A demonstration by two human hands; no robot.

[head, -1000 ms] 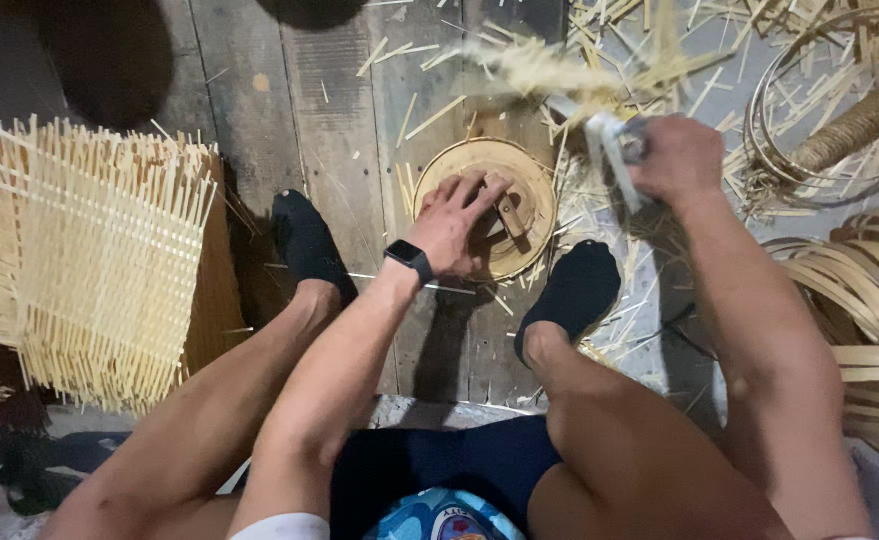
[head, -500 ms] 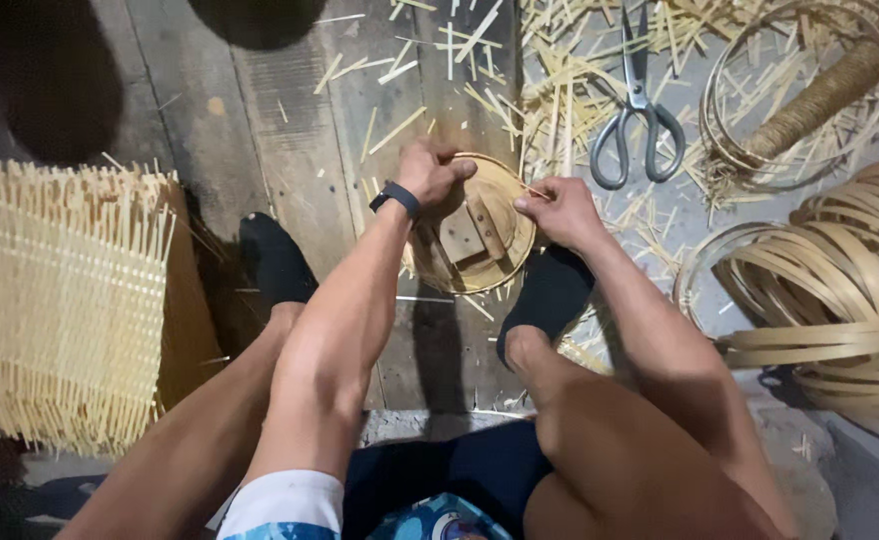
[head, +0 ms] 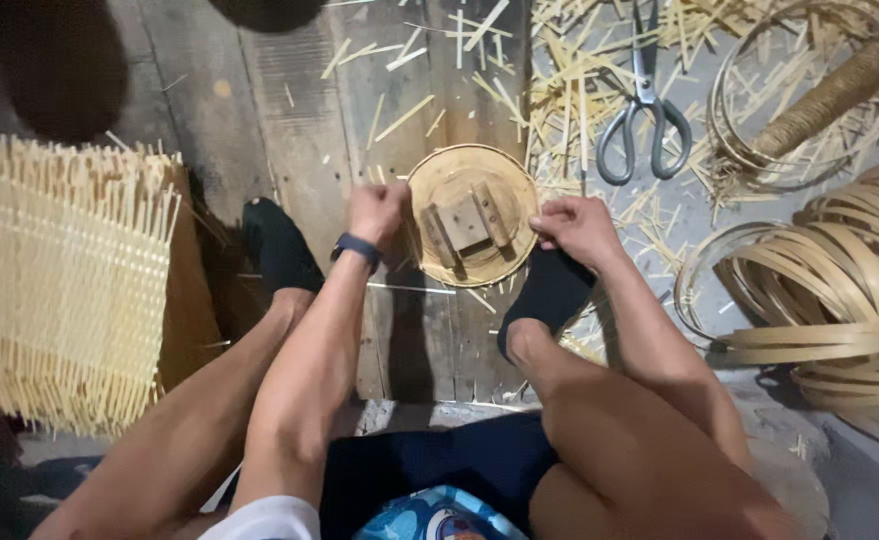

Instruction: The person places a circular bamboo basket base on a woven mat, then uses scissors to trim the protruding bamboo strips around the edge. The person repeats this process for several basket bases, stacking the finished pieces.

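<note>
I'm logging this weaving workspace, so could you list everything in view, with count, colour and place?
Round wooden disc with small blocks on it: one, tan, on the floor between the feet, held at both edges.
Scissors: one pair, grey metal, on the floor above the right hand.
Woven mat: one, pale yellow, at the left.
Coiled strips: a pile, tan, at the right.
Hoops: a few, tan, top right, around a twine-wrapped pole.
Cut slivers: many, pale yellow, scattered on the plank floor.
Wristband: one, dark, left wrist.
Socks: two, black.
Left hand: grip on the disc's left edge.
Right hand: grip on its right edge.
</note>
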